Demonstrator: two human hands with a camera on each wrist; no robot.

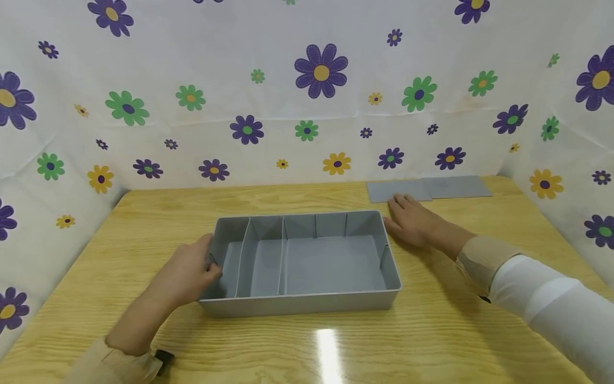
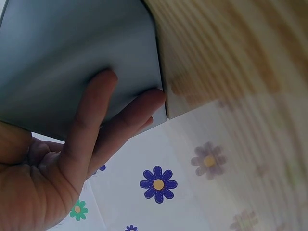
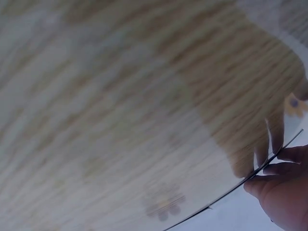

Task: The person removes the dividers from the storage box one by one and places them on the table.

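A grey rectangular tray (image 1: 299, 303) sits on the table, with two thin upright dividers, one of them a grey divider (image 1: 243, 258), across its left part. My left hand (image 1: 184, 272) holds the tray's left wall, thumb over the rim on the inside. In the left wrist view, the left hand's fingers (image 2: 94, 103) lie against the outer wall. Beyond the tray's back right corner, my right hand (image 1: 410, 221) rests its fingertips at the near edge of a flat grey panel (image 1: 390, 190). The right wrist view shows the right hand (image 3: 284, 190) by a thin dark edge.
A second grey panel (image 1: 458, 186) lies flat to the right, meeting the first. Behind the wooden table (image 1: 240, 352) hangs a white cloth (image 1: 278, 96) with printed flowers, which also runs down both sides. Vertical slots line the tray's back wall.
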